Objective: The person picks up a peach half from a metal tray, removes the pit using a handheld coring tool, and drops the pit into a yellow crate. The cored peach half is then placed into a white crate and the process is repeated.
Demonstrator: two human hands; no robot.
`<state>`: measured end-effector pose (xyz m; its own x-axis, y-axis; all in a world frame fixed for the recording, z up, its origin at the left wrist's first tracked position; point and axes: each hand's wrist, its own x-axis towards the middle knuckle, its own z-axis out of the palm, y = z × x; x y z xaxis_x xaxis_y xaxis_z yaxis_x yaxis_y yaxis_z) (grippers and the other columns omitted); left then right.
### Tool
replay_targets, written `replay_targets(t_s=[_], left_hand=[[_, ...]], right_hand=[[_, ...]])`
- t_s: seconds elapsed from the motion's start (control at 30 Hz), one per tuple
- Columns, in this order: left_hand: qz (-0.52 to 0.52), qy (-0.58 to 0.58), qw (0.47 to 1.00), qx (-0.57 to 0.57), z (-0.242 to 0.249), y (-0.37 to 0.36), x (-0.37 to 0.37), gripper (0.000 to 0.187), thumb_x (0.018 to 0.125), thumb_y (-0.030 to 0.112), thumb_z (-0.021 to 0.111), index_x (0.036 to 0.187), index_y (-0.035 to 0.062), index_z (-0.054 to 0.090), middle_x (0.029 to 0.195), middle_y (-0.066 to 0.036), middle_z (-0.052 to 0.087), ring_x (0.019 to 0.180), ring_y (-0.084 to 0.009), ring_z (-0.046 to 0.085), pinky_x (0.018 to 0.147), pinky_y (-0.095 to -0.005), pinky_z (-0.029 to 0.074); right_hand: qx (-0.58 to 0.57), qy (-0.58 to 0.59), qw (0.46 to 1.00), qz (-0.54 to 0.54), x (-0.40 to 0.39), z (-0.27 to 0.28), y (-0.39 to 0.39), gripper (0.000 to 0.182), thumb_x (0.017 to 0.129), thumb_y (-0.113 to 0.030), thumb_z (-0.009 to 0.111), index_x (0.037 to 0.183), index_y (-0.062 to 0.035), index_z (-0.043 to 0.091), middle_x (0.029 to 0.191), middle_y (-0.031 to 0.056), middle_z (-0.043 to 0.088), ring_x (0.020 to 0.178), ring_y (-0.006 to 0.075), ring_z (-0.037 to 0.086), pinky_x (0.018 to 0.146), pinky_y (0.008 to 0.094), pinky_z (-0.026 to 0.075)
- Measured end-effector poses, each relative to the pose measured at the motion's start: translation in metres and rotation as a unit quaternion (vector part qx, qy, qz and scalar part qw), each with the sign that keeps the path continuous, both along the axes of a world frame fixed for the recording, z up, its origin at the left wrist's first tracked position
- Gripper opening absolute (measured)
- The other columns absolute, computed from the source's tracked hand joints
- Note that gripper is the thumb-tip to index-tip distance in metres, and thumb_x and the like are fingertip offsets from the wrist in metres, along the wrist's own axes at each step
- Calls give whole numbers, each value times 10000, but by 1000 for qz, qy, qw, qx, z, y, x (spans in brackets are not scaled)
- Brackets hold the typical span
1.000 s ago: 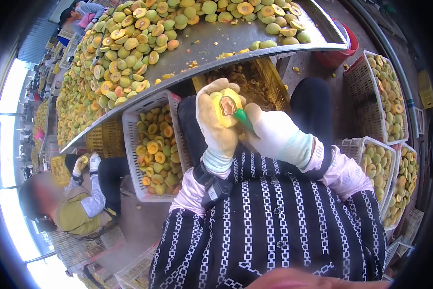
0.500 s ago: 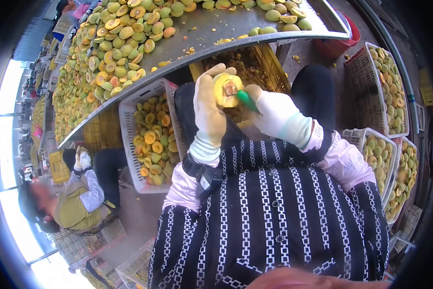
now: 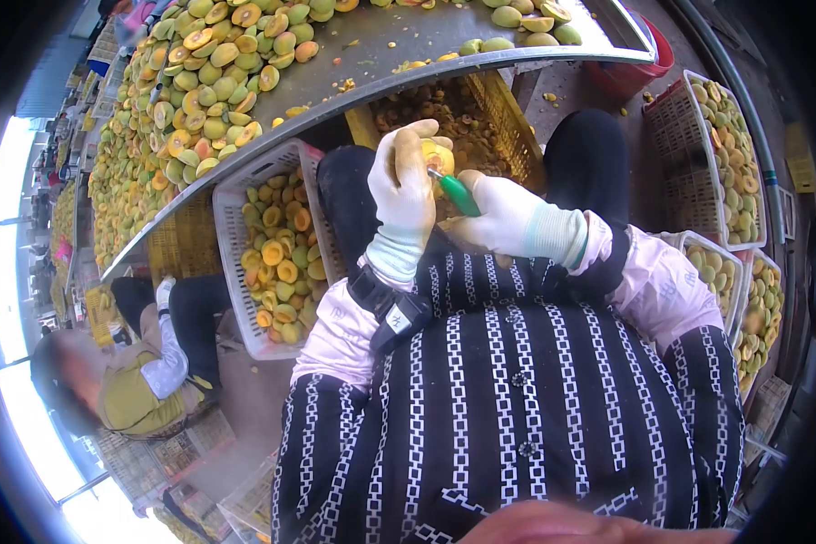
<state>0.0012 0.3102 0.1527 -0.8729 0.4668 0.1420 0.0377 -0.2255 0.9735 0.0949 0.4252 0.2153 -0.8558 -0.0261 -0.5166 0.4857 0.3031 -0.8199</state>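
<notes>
My left hand (image 3: 402,186), in a white glove with stained fingers, is wrapped round a yellow fruit half (image 3: 439,158). My gloved right hand (image 3: 508,210) is closed on a green-handled tool (image 3: 460,194), whose metal end touches the cut face of the fruit. Both hands are over my lap, just in front of a yellow crate (image 3: 509,122) that holds small brown and orange pieces. To the left stands a white crate (image 3: 231,238) with fruit halves in it.
A metal table (image 3: 353,41) heaped with fruit halves (image 3: 213,86) spans the top. At the right are a red tub (image 3: 621,77) and white crates of fruit (image 3: 709,154). A co-worker (image 3: 145,385) sits at the left.
The fruit half has turned and now shows less of its face. My left fingers cover more of it, and the tool's handle has shifted slightly. The co-worker's hands have moved apart.
</notes>
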Motion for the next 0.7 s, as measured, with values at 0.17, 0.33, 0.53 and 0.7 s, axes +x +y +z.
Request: replay_targets(t_s=[0.17, 0.33, 0.53, 0.7], left_hand=[[-128, -62, 989, -27, -4, -13, -11, 453, 1023, 364, 373, 1151, -39, 534, 1071, -198, 622, 870, -258, 662, 791, -348, 542], [-32, -92, 995, 34, -13, -13, 10, 494, 1014, 427, 365, 1234, 0, 479, 1044, -175, 646, 873, -248, 657, 777, -338, 546], [-119, -249, 961, -4, -13, -10, -11, 450, 1000, 393, 438, 1122, -24, 556, 936, -191, 678, 801, -241, 675, 729, -342, 561], [-149, -154, 976, 36, -9, -10, -9, 405, 1000, 344, 465, 1097, -33, 576, 900, -194, 683, 760, -225, 679, 698, -323, 566]], right_hand=[[-134, -62, 989, 19, -4, -4, 16, 330, 847, -185, 628, 1038, 25, 460, 608, 28, 529, 420, 96, 523, 376, 219, 433], [-150, -50, 987, 40, -7, -17, 13, 186, 829, -160, 613, 936, -21, 552, 606, 21, 534, 432, 96, 518, 379, 236, 422], [-228, -65, 971, 39, -4, -13, 17, 169, 807, -137, 601, 801, -6, 495, 593, 51, 522, 402, 143, 527, 374, 271, 452], [-177, -47, 982, 39, 0, 0, 15, 158, 811, -114, 601, 812, 3, 496, 594, 49, 521, 405, 144, 529, 383, 277, 468]])
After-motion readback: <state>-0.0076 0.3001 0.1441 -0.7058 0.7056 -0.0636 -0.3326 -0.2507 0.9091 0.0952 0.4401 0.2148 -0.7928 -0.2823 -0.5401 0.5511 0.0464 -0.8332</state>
